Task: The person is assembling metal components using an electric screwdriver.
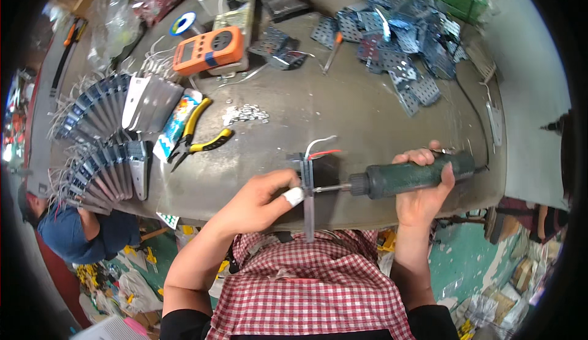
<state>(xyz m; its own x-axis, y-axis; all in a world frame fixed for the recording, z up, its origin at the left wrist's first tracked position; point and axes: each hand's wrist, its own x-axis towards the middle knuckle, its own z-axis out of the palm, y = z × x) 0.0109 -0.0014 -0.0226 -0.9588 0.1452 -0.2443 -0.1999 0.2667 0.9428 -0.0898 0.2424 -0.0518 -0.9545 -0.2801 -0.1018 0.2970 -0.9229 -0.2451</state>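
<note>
My right hand is wrapped round a dark green electric screwdriver, which lies level with its bit pointing left. The bit's tip meets the side of a narrow grey metal part standing on edge. A white and a red wire come out of this part's far end. On its left, my left hand grips the part between closed fingers. White tape wraps one fingertip. Just beyond the hands, a small pile of silvery screws lies on the metal-topped table.
Yellow-handled pliers and fanned rows of wired metal parts lie left. An orange multimeter stands behind them. Perforated blue-grey plates are heaped far right, near an orange-handled screwdriver. The electric screwdriver's cord runs along the right. Another person sits at left.
</note>
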